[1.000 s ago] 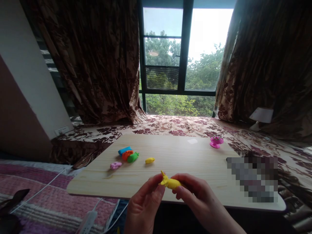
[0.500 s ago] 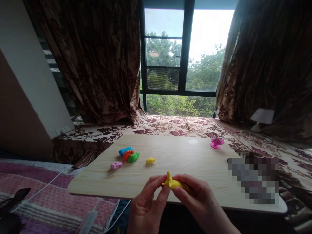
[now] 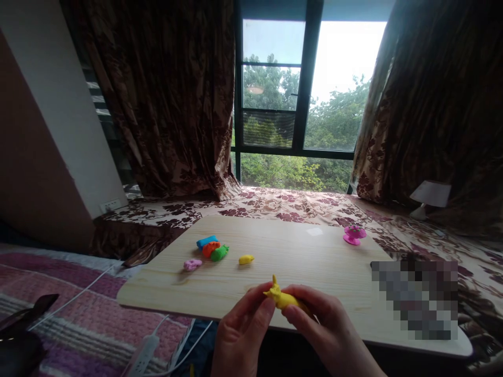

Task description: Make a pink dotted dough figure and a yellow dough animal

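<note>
Between my two hands, over the near edge of the table, is a yellow clay figure (image 3: pixel 285 300) with pointed tips sticking out at its left end. My left hand (image 3: pixel 245 327) pinches that pointed end between thumb and fingers. Around the rounded body my right hand (image 3: pixel 324 324) is closed, hiding its right end. Beyond the hands lies a small yellow clay lump (image 3: pixel 246 259). Left of it are green clay (image 3: pixel 220 253), orange clay (image 3: pixel 210 248) and blue clay (image 3: pixel 206 242) pieces, touching one another, with a pink clay piece (image 3: pixel 192 265) nearer me.
The pale wooden table (image 3: pixel 165 285) has rounded corners. A pink stand-like object (image 3: pixel 354 235) with green dots is at its far right, and a pixelated patch (image 3: pixel 416 298) covers something at the right. A power strip (image 3: pixel 143 353) with white cables lies below left.
The whole view has shifted slightly, so things appear a little further right. Both hands keep hold of the yellow figure, which looks slightly more tilted.
</note>
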Demonstrator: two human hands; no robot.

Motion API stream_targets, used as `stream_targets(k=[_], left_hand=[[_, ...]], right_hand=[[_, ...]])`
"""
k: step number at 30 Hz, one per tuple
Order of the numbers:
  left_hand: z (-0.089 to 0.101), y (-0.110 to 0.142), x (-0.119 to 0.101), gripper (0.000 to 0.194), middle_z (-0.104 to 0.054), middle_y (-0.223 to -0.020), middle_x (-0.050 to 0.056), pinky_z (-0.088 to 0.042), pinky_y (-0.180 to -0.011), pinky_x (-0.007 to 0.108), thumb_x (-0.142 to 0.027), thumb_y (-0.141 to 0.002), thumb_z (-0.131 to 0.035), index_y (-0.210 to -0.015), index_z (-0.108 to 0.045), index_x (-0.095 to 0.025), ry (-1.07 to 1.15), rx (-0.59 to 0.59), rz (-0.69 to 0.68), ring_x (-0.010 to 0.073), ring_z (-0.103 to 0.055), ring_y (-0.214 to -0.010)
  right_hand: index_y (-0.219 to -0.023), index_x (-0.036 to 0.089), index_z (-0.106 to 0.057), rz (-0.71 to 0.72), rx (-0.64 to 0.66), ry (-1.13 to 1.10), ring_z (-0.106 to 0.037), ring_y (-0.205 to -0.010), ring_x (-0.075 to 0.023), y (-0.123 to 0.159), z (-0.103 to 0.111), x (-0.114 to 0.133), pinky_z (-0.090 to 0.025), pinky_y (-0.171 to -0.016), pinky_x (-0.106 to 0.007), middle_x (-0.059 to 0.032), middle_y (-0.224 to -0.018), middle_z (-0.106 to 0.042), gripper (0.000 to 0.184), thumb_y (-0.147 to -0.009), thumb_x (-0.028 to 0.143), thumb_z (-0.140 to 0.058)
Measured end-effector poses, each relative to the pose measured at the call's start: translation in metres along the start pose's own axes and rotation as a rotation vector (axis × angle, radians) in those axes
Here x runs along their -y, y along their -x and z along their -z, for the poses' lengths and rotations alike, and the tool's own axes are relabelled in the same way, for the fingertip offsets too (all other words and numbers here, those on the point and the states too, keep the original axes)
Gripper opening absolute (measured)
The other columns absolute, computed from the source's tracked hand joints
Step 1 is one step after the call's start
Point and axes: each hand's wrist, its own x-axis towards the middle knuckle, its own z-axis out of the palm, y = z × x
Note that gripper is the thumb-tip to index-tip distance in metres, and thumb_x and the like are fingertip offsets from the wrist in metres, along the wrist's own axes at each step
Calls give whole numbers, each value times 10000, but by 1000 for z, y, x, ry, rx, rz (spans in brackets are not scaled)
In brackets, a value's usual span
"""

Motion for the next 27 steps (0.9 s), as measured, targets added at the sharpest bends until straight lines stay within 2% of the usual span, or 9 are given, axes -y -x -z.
stream_targets(k=[6, 10, 14, 18, 23, 27], left_hand=[[0, 1, -4, 257, -741, -891, 48, -478, -807, 169, -295, -631, -747, -861, -714, -183, 22, -29, 11, 163, -656, -903], [-3, 1, -7, 275, -743, -807, 38, -504, -721, 157, -267, -590, -772, -841, -711, -172, -4, -6, 15, 148, -673, -788], [-5, -1, -10, 252, -740, -736, 10, -501, -679, 134, -234, -558, -792, -790, -706, -183, 12, -37, 9, 107, -661, -692], [-5, -1, -9, 249, -742, -773, 25, -497, -732, 162, -270, -590, -773, -818, -706, -195, 13, -28, 45, 131, -664, -766], [-5, 1, -3, 199, -716, -844, 3, -505, -741, 195, -253, -586, -773, -770, -716, -203, -54, -8, -87, 159, -651, -823], [-4, 1, 0, 225, -715, -847, 11, -504, -761, 220, -268, -603, -766, -812, -707, -208, -14, -1, -50, 169, -650, -832]], right_hand=[[-966, 168, -656, -7, 47, 42, -635, -873, -196, -1, -1, 9, -505, -769, -230, -56, -922, -690, 195, -822, 286, -598], [-967, 168, -654, -23, 38, 34, -636, -854, -194, 0, 0, 10, -511, -748, -224, -51, -881, -680, 205, -817, 296, -600], [-945, 172, -670, -11, 27, 65, -630, -818, -182, 1, -1, 11, -507, -725, -212, -35, -816, -670, 188, -804, 283, -613], [-942, 165, -665, -19, 43, 55, -620, -806, -178, 0, -3, 11, -503, -711, -217, -33, -797, -656, 180, -806, 266, -604], [-870, 150, -657, 34, 38, 40, -610, -757, -182, 0, -5, 8, -505, -669, -237, -45, -788, -647, 147, -791, 265, -612], [-922, 161, -658, 30, 13, 27, -616, -765, -187, 0, -5, 8, -508, -686, -249, -49, -817, -657, 178, -800, 281, -605]])
